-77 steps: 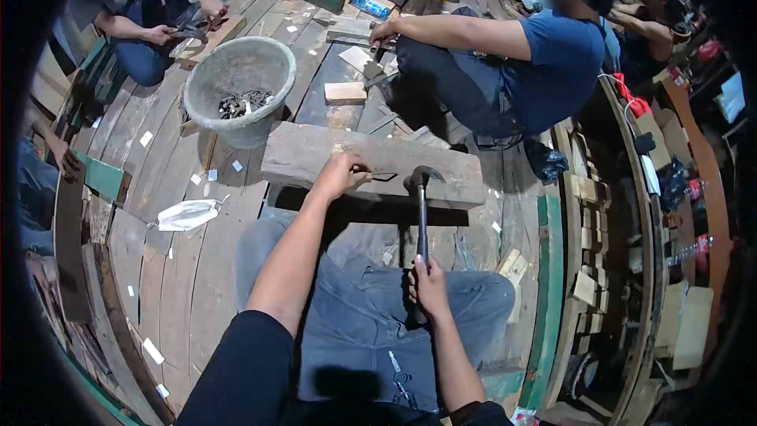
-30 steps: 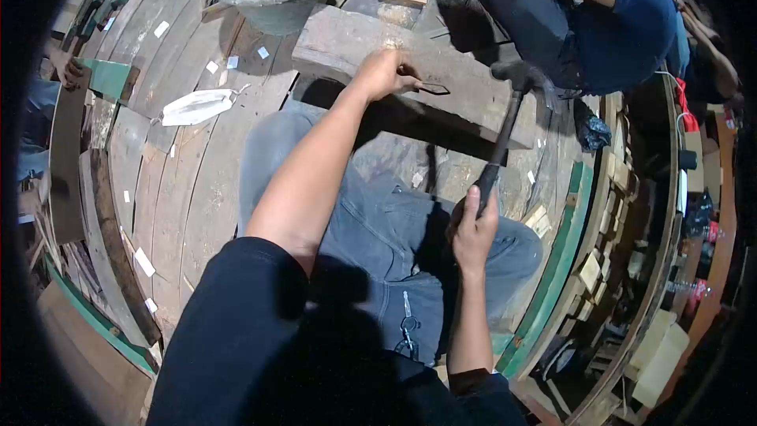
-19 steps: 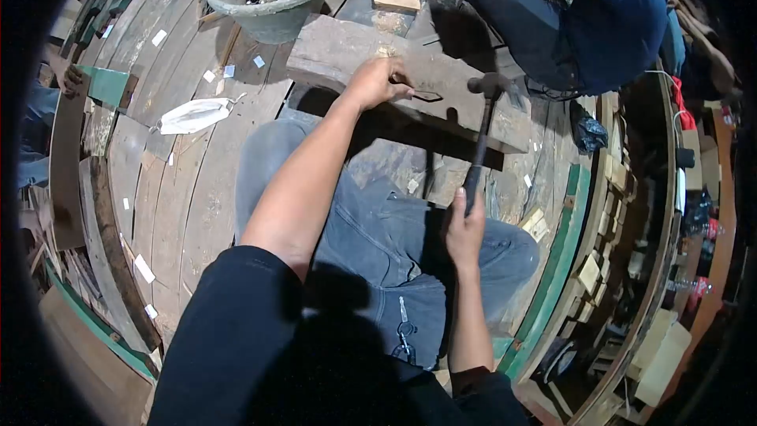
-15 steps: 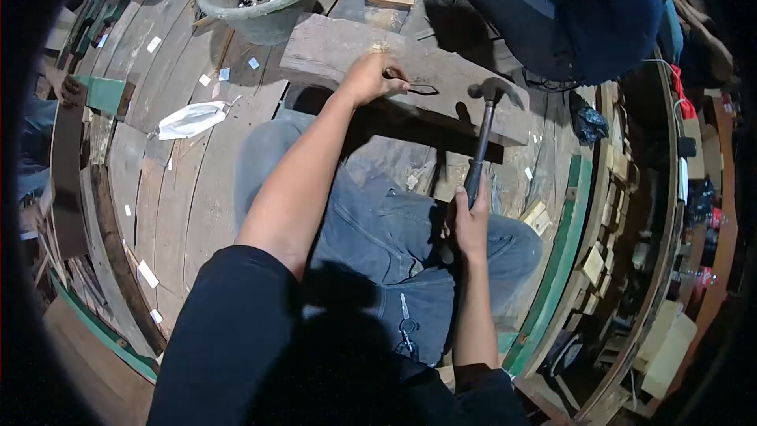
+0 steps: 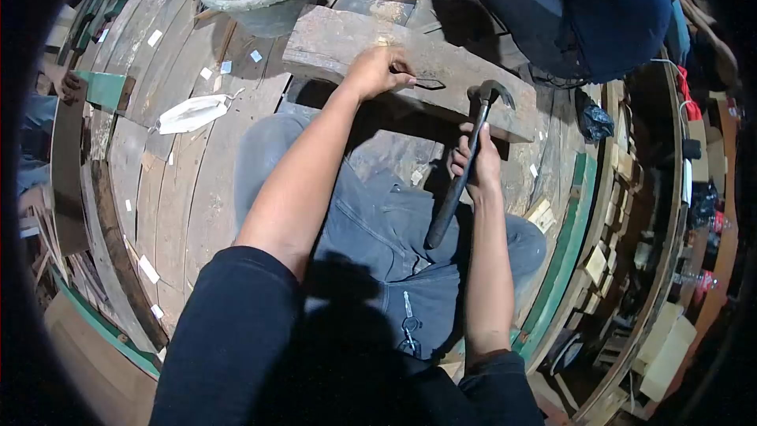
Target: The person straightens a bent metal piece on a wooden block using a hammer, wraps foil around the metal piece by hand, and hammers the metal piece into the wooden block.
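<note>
Grasping with left hand (image 5: 374, 75), at twelve o'clock, a thin dark piece (image 5: 432, 87), pinched between thumb and fingers, with the free end toward three o'clock. Placed over the wooden block (image 5: 453, 72), stretched from eleven to two o'clock on the plank floor (image 5: 197, 181); impossible to tell if touching it. Grasping with right hand (image 5: 482, 159), between two and three o'clock, the hammer (image 5: 452, 203), by the handle, quite near to the head. With the handle end directed to seven o'clock, and the head close to the right part of the block; contact not clear to see. Near the block, at eleven o'clock, a grey bucket (image 5: 292, 16) with small dark bits inside. At ten o'clock, on the floor, a white mask (image 5: 192, 114). At two o'clock, sitting close by, a person in blue sleeve (image 5: 631, 4).
</note>
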The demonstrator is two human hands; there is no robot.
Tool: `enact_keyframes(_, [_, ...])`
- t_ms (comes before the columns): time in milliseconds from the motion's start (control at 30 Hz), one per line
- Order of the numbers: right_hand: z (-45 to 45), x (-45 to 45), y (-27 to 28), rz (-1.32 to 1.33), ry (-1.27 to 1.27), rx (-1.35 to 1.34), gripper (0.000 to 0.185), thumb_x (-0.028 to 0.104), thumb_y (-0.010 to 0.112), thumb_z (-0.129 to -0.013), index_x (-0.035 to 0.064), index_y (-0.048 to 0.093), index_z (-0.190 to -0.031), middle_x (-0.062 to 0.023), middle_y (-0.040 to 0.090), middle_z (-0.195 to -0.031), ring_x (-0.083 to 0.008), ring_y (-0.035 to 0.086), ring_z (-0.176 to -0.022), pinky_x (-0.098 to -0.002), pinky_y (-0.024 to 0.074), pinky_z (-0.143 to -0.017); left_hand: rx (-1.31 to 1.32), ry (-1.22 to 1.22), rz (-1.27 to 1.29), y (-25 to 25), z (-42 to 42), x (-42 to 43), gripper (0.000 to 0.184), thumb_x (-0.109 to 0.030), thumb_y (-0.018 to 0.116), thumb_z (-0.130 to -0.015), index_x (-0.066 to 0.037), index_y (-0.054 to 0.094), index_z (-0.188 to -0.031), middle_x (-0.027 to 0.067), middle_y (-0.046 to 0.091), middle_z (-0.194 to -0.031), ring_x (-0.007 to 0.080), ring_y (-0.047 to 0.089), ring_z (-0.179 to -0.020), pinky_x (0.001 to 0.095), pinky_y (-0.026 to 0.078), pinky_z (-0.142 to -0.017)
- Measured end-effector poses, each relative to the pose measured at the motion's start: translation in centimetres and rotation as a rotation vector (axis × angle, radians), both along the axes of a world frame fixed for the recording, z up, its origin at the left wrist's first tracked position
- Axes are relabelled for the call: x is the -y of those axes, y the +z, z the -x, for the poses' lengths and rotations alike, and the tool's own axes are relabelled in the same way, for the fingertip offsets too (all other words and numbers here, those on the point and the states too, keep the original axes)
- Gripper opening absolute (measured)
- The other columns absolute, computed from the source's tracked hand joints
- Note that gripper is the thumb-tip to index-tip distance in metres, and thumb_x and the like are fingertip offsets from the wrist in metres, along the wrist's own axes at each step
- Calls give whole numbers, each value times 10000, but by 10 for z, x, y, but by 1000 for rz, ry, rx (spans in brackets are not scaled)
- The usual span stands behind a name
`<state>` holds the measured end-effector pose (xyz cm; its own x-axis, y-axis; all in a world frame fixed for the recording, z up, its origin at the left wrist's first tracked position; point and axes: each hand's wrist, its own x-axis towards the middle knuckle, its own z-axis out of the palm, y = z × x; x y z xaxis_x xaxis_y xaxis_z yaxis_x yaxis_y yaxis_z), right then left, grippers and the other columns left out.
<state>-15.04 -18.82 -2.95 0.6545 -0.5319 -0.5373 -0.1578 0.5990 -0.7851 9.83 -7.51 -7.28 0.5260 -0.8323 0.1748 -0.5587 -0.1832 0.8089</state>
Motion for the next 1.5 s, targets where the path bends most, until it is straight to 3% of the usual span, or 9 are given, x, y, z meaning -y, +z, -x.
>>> enact_keyframes(167, [-11, -26, 8, 246, -17, -172, 417, 480, 334, -1045, 123, 413, -844, 37, 302, -564, -77, 297, -404, -242, 237, -341, -43, -4, -11, -1, -1, 0, 197, -238, 807, -729, -103, 752, -861, 86, 686, -855, 270, 659, -844, 370, 494, -789])
enact_keyframes(400, [-22, -36, 41, 477, 234, -279, 472, 484, 318, -1049, 118, 414, -767, 34, 374, -543, -73, 359, -382, -253, 290, -346, 17, 20, 29, -8, -2, 1, 198, -266, 802, -719, -134, 755, -859, 100, 695, -902, 305, 652, -889, 396, 500, -806])
enact_keyframes(633, [-28, -44, 40, 630, 55, -54, 454, 430, 314, -1062, 95, 427, -777, 7, 413, -562, -87, 401, -436, -246, 331, -394, 21, 17, 22, -6, -1, -1, 192, -255, 815, -715, -132, 752, -849, 86, 690, -910, 301, 645, -915, 386, 496, -820])
enact_keyframes(767, [-16, -16, 31, 1133, 251, -304, 503, 387, 318, -1069, 58, 478, -725, -19, 469, -579, -95, 432, -448, -267, 337, -406, 16, 31, 27, -9, -3, 1, 197, -237, 813, -709, -139, 759, -871, 66, 714, -905, 280, 674, -891, 395, 520, -807])
enact_keyframes(900, [-27, -37, 92, 640, 88, -65, 508, 375, 300, -1074, 86, 434, -678, -1, 449, -545, -94, 389, -402, -262, 310, -387, 32, 45, -3, -5, 3, -1, 182, -224, 813, -712, -138, 758, -863, 62, 715, -930, 274, 670, -914, 391, 516, -824])
enact_keyframes(1000, [-18, -21, 39, 1274, 318, -217, 478, 340, 344, -1068, -1, 471, -759, -75, 428, -557, -168, 430, -501, -338, 368, -501, 14, 15, -28, 4, 1, -3, 179, -233, 812, -717, -150, 759, -866, 63, 715, -937, 276, 668, -926, 390, 516, -831])
enact_keyframes(1267, [-23, -39, 80, 828, 116, -61, 418, 275, 369, -1067, 28, 484, -749, -11, 462, -551, -100, 409, -421, -258, 321, -402, -27, 29, -24, -9, -1, 3, 188, -242, 815, -716, -157, 757, -873, 61, 720, -942, 274, 671, -916, 389, 517, -800])
enact_keyframes(1400, [-19, -13, 12, 1134, 433, -384, 450, 276, 391, -1055, -64, 544, -803, -203, 597, -770, -333, 563, -757, -443, 440, -726, 15, 37, 16, -8, -2, 3, 178, -233, 811, -722, -143, 752, -864, 71, 713, -928, 282, 666, -917, 387, 511, -808])
enact_keyframes(1500, [-14, -6, 37, 1244, 273, -252, 473, 303, 381, -1062, -36, 522, -765, -128, 550, -677, -236, 516, -600, -384, 414, -580, -42, 50, -56, -10, 1, 1, 183, -251, 797, -741, -127, 742, -865, 76, 695, -922, 294, 653, -921, 396, 501, -808])
